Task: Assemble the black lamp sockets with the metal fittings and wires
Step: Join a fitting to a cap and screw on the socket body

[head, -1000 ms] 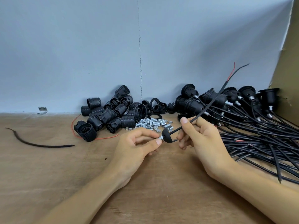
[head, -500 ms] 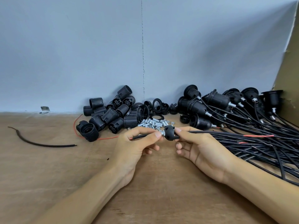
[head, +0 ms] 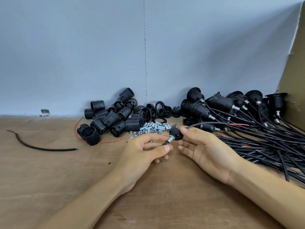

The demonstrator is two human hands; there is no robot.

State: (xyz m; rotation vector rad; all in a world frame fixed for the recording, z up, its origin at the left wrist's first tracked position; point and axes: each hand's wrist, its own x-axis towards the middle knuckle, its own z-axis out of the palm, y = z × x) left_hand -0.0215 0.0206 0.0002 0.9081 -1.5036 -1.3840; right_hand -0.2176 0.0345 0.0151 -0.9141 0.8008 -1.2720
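Both hands met just above the bench [head: 49,179]: our left grip [head: 148,149] pinched the wire [head: 165,142] below the metal fitting [head: 171,139], and the socket cap [head: 177,134] sat clasped in our right grip [head: 206,151]. We judged a slow, straight pull best, with the cap held still. It looked small, black and domed, its fitting silver.

Counts around the metal fittings [head: 154,127]
Fittings uncountable. Left: a dozen-odd bare sockets [head: 115,118], one red wire [head: 75,129], one cable scrap [head: 49,149]. Right: at least seven wired sockets [head: 221,101]. In front: one cap [head: 175,133] on one cord [head: 203,123].
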